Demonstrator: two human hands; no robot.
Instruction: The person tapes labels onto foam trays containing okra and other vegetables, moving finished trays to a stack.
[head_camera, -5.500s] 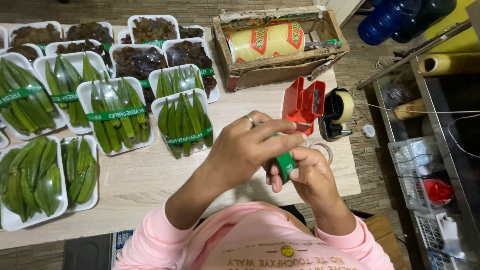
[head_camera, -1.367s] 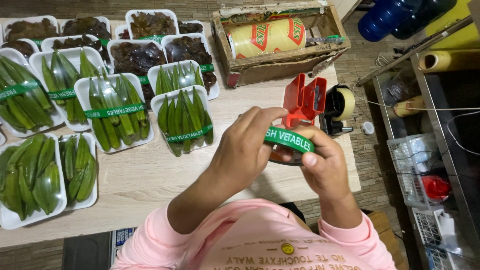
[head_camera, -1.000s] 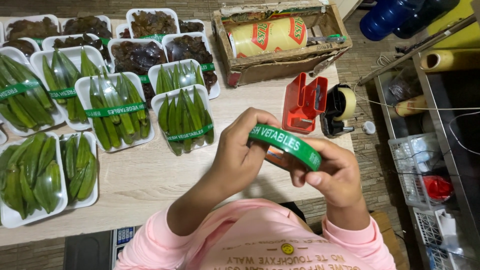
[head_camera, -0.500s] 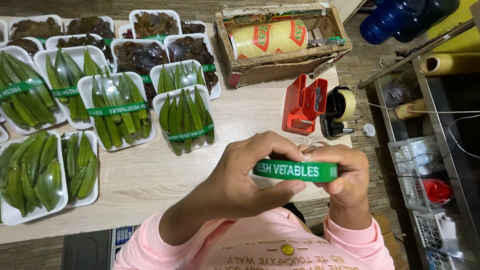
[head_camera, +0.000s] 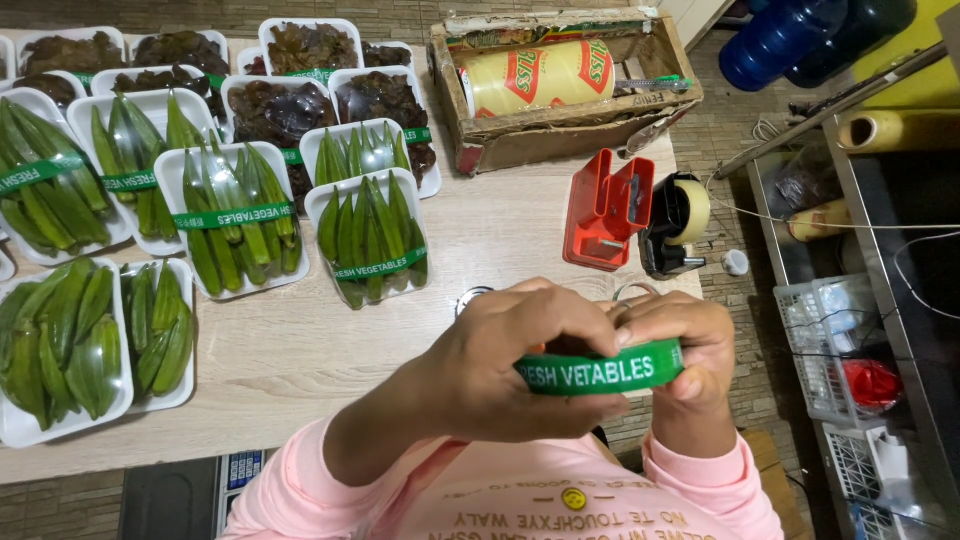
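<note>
Both hands hold a roll of green printed tape close to my chest, above the table's front edge. My left hand wraps around the roll's left side with the thumb under it. My right hand pinches its right end. Further out on the wooden table stands a red tape dispenser beside a black one with a pale roll.
White trays of wrapped green okra and dark produce fill the table's left and back. A cardboard box with a yellow film roll stands at the back right. Right of the table are wire baskets and blue water bottles.
The green tape roll has come away from the red dispenser and both hands have drawn it back toward my chest, turning it so its printed side faces up.
</note>
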